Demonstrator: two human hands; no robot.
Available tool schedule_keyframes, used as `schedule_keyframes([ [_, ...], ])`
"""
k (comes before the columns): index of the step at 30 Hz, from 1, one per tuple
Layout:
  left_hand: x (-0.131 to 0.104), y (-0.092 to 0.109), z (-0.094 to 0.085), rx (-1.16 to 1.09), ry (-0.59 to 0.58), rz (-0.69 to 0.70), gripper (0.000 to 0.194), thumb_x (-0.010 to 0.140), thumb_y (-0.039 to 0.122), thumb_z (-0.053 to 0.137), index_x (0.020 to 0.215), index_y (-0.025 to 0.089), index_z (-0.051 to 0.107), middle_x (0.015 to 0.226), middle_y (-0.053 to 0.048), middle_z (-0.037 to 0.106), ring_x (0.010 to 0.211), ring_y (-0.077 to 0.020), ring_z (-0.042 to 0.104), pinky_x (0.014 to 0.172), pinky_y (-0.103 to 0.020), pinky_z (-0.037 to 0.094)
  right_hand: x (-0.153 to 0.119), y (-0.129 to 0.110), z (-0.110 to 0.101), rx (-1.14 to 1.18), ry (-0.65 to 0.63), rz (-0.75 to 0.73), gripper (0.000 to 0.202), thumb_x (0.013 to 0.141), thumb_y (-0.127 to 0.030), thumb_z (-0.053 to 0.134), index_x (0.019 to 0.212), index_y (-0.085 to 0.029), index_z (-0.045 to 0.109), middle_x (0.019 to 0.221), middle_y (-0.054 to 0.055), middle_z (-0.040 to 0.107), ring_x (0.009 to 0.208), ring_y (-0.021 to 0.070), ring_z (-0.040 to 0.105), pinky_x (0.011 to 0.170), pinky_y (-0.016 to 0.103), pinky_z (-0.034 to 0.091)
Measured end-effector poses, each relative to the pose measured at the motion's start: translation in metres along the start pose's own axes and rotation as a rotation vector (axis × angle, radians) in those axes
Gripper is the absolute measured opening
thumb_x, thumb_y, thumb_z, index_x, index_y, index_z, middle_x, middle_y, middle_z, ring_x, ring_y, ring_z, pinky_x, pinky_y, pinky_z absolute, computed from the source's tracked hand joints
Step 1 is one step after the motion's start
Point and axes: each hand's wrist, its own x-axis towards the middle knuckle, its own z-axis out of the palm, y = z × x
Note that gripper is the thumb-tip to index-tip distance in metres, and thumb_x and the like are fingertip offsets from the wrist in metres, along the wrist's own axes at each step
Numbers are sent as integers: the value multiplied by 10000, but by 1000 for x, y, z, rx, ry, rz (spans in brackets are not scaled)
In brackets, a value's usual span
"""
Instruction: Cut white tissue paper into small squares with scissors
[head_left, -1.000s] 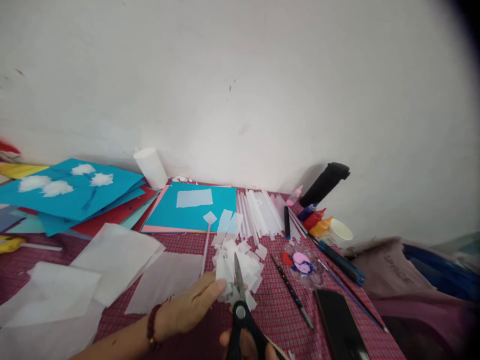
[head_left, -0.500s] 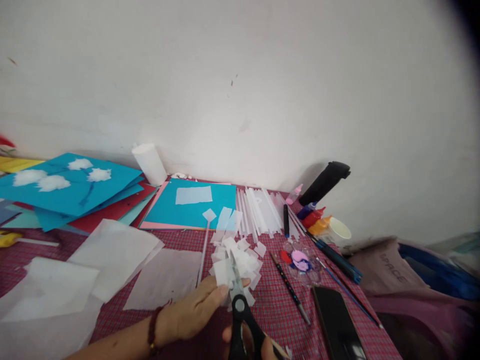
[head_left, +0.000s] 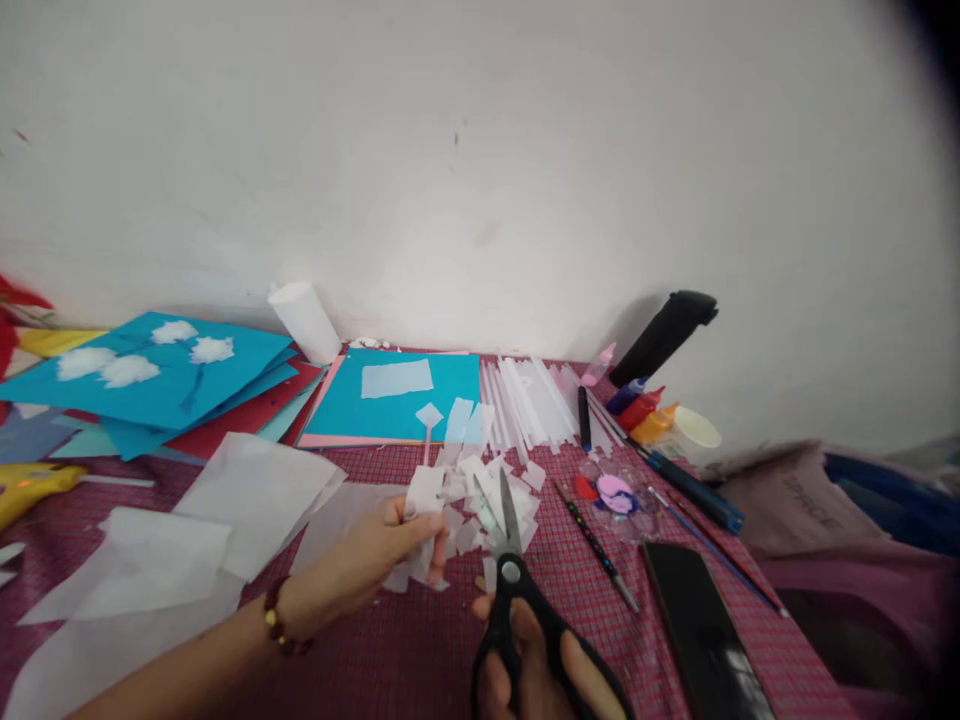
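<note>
My left hand (head_left: 390, 548), with a beaded bracelet on the wrist, pinches a piece of white paper (head_left: 426, 490) between thumb and fingers. In my right hand (head_left: 534, 655) are black-handled scissors (head_left: 511, 570), their blades parted and pointing away from me. The blades lie to the right of the held paper, apart from it. Beneath and beyond the blades spreads a heap of small cut white paper pieces (head_left: 529, 505). A thin white stick with a paper square (head_left: 429, 415) on its tip lies just past my left hand.
Blue card sheets (head_left: 322, 405) lie behind. White paper sheets (head_left: 142, 565) and a yellow glue gun (head_left: 37, 490) are at left. On the right are white sticks (head_left: 525, 400), a paint palette (head_left: 619, 500), a brush (head_left: 596, 545), a phone (head_left: 701, 630) and paint bottles (head_left: 641, 410).
The scissors were over the paper in my left hand; now they have moved right, their blades wider apart. My left hand has drawn left with the paper. The view has shifted slightly.
</note>
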Motion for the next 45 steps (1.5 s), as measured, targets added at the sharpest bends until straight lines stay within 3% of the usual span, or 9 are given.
schedule_keyframes([
  [5, -16, 7, -19, 227, 117, -13, 183, 749, 353, 674, 788, 173, 670, 608, 29, 620, 514, -109, 507, 513, -194, 370, -6, -31, 2, -449, -35, 14, 548, 818, -523, 617, 1246, -189, 552, 865, 47, 628, 623, 120, 558, 561, 239, 422],
  [9, -41, 19, -37, 398, 220, 124, 151, 723, 321, 690, 735, 171, 705, 742, -13, 688, 698, -184, 590, 658, -239, 437, -13, -43, 8, -1082, 105, -17, 581, 680, -234, 771, 1231, -241, 587, 1236, 99, 598, 1104, 270, 547, 979, 413, 379],
  [14, -81, 14, -55, 171, 517, 211, 179, 771, 363, 618, 774, 217, 722, 854, -54, 722, 948, -286, 605, 780, -292, 454, -19, -18, 8, -1573, 60, -68, 691, 609, -68, 644, 1273, -244, 579, 1360, 126, 510, 1257, 336, 434, 1065, 477, 285],
  [17, -100, 9, -54, 96, 510, 241, 203, 781, 366, 588, 818, 224, 729, 852, -52, 721, 991, -289, 597, 802, -292, 457, -24, 2, 12, -1731, 35, -11, 760, 560, -34, 601, 1292, -235, 565, 1262, 128, 569, 1177, 330, 484, 1028, 466, 333],
  [23, -127, 18, -38, 477, 138, 150, 274, 839, 382, 526, 770, 171, 688, 708, -3, 657, 699, -185, 559, 630, -234, 440, -32, 9, 46, -1745, 56, -173, 505, 726, -66, 556, 1189, -260, 609, 1149, 79, 593, 1080, 256, 515, 972, 431, 378],
  [29, -131, 12, -23, 726, -114, 181, 311, 892, 354, 465, 831, 166, 705, 792, -19, 684, 725, -171, 579, 650, -226, 435, 0, 21, 67, -1080, 102, -256, 343, 818, -157, 549, 1158, -204, 537, 979, 39, 603, 853, 155, 586, 757, 295, 477],
  [34, -124, 0, -24, 748, -55, 163, 253, 854, 308, 523, 821, 164, 728, 771, -37, 708, 718, -176, 611, 652, -232, 441, 23, 29, 74, -921, 54, -251, 218, 768, -154, 623, 982, -180, 593, 813, -15, 563, 699, 113, 539, 612, 226, 423],
  [40, -110, -1, -22, 670, 20, 101, 290, 859, 351, 497, 785, 172, 713, 750, -22, 690, 708, -177, 583, 647, -236, 420, 40, 15, 73, -1210, 109, -445, 70, 779, -122, 632, 724, -166, 631, 730, -16, 565, 705, 124, 545, 652, 235, 417],
  [45, -98, 0, -18, 554, 199, 14, 316, 820, 391, 519, 626, 180, 653, 568, 16, 540, 568, -148, 448, 514, -231, 322, 48, 3, 69, -1511, 77, -534, 211, 878, -100, 516, 928, -184, 702, 867, 41, 682, 821, 155, 619, 757, 265, 459],
])
